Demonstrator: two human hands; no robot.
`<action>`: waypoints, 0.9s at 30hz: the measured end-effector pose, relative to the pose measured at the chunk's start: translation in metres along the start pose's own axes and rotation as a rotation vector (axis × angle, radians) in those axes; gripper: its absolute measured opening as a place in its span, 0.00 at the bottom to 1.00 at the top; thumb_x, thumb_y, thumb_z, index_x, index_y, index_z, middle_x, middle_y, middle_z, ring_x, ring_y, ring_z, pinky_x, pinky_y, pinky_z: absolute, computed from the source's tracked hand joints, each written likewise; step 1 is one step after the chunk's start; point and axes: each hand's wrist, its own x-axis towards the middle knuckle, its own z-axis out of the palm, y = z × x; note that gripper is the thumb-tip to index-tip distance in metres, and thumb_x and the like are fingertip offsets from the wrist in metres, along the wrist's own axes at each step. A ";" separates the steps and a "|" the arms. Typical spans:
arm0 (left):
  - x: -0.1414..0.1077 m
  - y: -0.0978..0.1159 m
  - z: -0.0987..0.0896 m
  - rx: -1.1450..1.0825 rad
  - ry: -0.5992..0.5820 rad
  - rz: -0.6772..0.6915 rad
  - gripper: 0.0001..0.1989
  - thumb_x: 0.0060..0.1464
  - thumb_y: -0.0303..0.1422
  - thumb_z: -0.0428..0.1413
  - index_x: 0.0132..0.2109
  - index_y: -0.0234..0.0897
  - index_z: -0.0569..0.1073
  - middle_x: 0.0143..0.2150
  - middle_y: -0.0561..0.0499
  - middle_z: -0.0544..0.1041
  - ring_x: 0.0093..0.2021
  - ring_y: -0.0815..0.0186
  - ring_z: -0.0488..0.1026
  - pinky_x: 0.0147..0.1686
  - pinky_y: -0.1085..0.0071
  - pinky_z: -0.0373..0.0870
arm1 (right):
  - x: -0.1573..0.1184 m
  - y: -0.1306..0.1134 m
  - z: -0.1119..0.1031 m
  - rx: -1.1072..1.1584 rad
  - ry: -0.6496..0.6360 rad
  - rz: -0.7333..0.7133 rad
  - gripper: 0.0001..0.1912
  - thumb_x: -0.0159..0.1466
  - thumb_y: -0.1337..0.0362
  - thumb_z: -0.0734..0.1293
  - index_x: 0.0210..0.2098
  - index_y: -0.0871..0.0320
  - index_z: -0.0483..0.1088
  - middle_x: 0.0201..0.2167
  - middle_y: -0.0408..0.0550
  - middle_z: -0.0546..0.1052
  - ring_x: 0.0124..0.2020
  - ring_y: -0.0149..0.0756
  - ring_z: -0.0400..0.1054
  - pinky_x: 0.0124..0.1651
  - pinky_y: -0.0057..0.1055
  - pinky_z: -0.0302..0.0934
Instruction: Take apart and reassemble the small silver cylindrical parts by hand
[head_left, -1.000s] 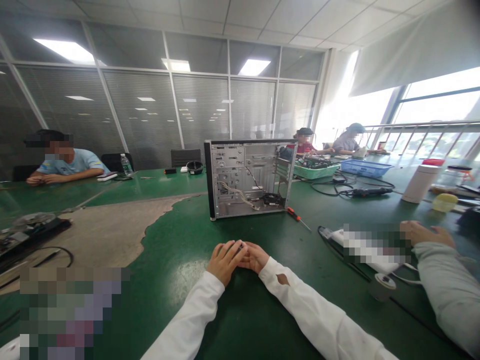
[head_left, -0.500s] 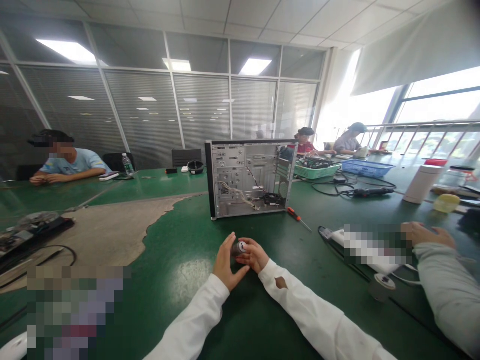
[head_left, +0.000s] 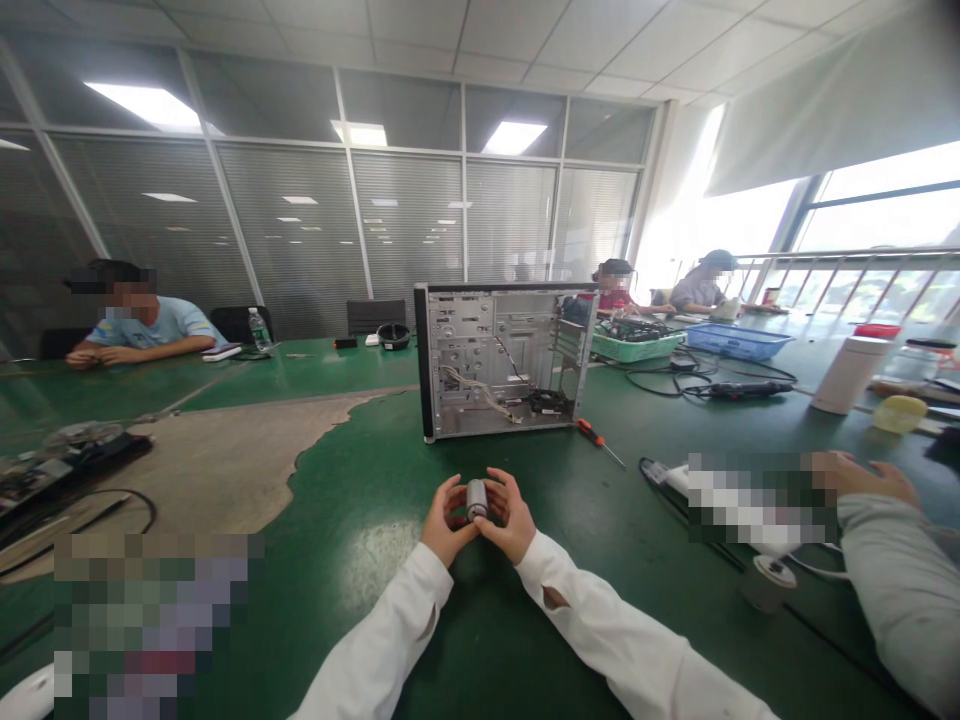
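A small grey metal-looking cylinder is held between my two hands, just above the green table. My left hand curls around its left side, with the thumb near its lower end. My right hand grips it from the right, fingers behind and thumb at the lower end. The exact kind of cylinder is not clear. Beyond my hands stands an open computer case, its bare metal inside and loose wires showing. An orange-handled screwdriver lies at the case's lower right corner.
At right, a co-worker's hand and grey sleeve rest near a grey round object and cables. Behind are a green basket, a blue basket and a white bottle. Electronic parts lie on the left.
The cylinder has been turned, so its side now faces me instead of its pale end. My left fingers have curled in, and both thumbs have come together at its lower end.
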 end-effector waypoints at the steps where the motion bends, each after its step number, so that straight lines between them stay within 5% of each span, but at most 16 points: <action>1: 0.000 -0.001 0.000 -0.008 -0.005 0.000 0.33 0.36 0.28 0.58 0.50 0.38 0.53 0.47 0.40 0.64 0.45 0.59 0.65 0.32 0.70 0.66 | 0.000 0.000 0.000 -0.007 -0.007 -0.004 0.35 0.44 0.72 0.66 0.49 0.52 0.49 0.44 0.51 0.64 0.44 0.38 0.62 0.45 0.37 0.58; 18: 0.002 0.000 0.000 -0.067 -0.017 -0.049 0.36 0.31 0.27 0.61 0.50 0.39 0.54 0.49 0.41 0.60 0.46 0.58 0.65 0.33 0.70 0.67 | 0.003 0.015 -0.003 0.067 -0.057 0.006 0.36 0.43 0.73 0.65 0.49 0.51 0.47 0.47 0.51 0.61 0.50 0.39 0.57 0.48 0.39 0.56; 27: 0.001 -0.002 0.001 0.213 0.164 -0.141 0.25 0.38 0.38 0.57 0.44 0.34 0.61 0.34 0.46 0.72 0.37 0.63 0.70 0.36 0.68 0.66 | 0.007 0.023 -0.006 -0.019 -0.024 0.172 0.26 0.52 0.61 0.63 0.47 0.55 0.51 0.37 0.50 0.70 0.39 0.37 0.66 0.44 0.40 0.59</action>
